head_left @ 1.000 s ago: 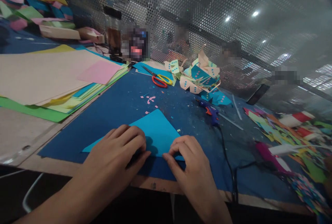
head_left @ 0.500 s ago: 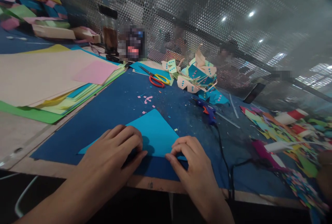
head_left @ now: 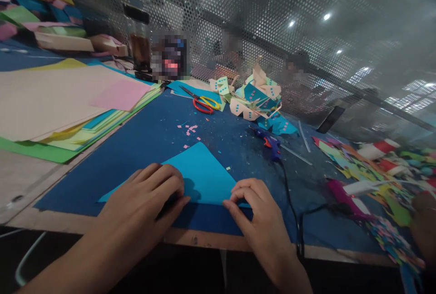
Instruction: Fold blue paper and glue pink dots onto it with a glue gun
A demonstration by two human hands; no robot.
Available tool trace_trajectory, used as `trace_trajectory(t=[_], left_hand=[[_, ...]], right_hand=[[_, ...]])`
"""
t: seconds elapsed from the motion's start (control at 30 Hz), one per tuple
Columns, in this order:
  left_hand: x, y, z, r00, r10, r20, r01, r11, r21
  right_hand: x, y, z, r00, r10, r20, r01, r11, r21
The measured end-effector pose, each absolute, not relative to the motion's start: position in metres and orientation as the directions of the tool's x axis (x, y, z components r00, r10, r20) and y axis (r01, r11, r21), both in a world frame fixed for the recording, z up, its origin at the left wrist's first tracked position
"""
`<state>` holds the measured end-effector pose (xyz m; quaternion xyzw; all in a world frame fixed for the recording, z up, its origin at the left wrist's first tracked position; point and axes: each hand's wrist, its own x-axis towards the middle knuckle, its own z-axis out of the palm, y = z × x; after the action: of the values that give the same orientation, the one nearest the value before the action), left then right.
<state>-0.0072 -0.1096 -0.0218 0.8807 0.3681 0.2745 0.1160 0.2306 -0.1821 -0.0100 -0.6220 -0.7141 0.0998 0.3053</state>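
Note:
A sheet of blue paper (head_left: pixel 204 173), folded into a triangle, lies on the dark blue mat with its peak pointing away from me. My left hand (head_left: pixel 146 203) bends over the left half of its near folded edge, thumb and curled fingers closed at the paper. Farther right along that same edge, my right hand (head_left: pixel 257 212) pinches the fold between thumb and fingertips. Both hands cover parts of the edge, and the paper's left tip shows past my left wrist.
Scissors (head_left: pixel 203 104) and a heap of dotted paper cut-outs (head_left: pixel 257 96) lie behind the paper. A glue gun (head_left: pixel 269 143) with its black cord lies to the right, near a magenta power strip (head_left: pixel 349 199). Stacked coloured sheets (head_left: pixel 51 98) and a jar (head_left: pixel 138 42) are at left.
My right hand has slid slightly to the right along the folded edge. My left hand keeps its place on the paper. The whole view has shifted a little.

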Motion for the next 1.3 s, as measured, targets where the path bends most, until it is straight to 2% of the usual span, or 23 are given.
trace_trajectory(t=[1.3], left_hand=[[-0.008, -0.105, -0.025, 0.569, 0.710, 0.415, 0.586, -0.704, 0.402]], right_hand=[[0.250, -0.192, -0.016, 0.138, 0.935, 0.326, 0.884, 0.032, -0.466]])
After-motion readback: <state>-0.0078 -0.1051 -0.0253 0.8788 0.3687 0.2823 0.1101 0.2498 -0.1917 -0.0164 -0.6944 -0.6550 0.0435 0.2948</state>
